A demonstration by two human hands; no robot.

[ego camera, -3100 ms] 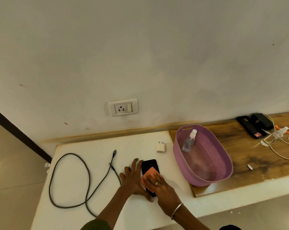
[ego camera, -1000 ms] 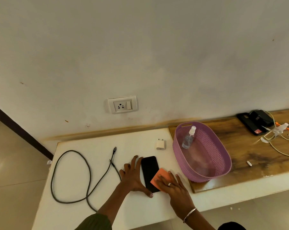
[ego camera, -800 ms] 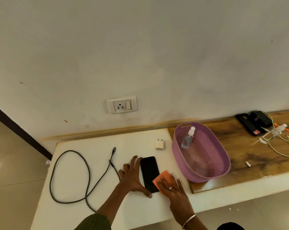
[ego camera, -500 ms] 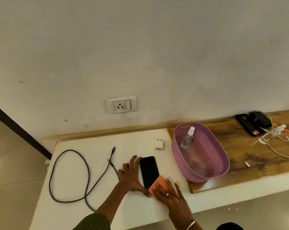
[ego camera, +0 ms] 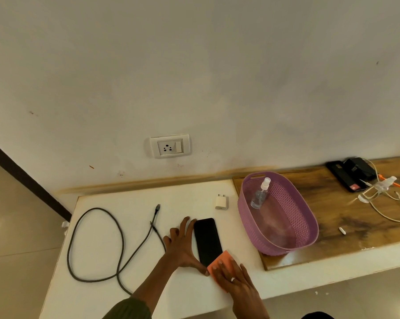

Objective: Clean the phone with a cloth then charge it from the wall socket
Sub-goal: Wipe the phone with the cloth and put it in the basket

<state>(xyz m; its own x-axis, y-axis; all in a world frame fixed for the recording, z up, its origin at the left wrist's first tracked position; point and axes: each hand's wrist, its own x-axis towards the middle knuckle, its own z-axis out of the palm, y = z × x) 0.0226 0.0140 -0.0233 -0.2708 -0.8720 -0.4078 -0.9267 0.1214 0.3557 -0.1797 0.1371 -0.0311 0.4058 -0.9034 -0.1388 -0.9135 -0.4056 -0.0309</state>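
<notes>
A black phone (ego camera: 207, 240) lies screen up on the white table (ego camera: 116, 199). My left hand (ego camera: 182, 246) rests flat against the phone's left edge with fingers spread, thumb at its near corner. My right hand (ego camera: 234, 279) presses an orange cloth (ego camera: 219, 263) flat over the phone's near end. A white charger plug (ego camera: 222, 201) lies beyond the phone. A dark cable (ego camera: 97, 245) loops on the table's left part. The wall socket (ego camera: 170, 146) sits on the wall above.
A purple basket (ego camera: 307, 217) with a clear spray bottle (ego camera: 260, 195) stands right of the phone on a wooden board (ego camera: 332, 208). Black devices (ego camera: 348, 174) and a white cable (ego camera: 392, 203) lie at the far right. The table's near edge is close to my right hand.
My right hand has slid the orange cloth from the phone's screen to its right side, then back toward me onto the phone's near end. My left hand has stayed in place.
</notes>
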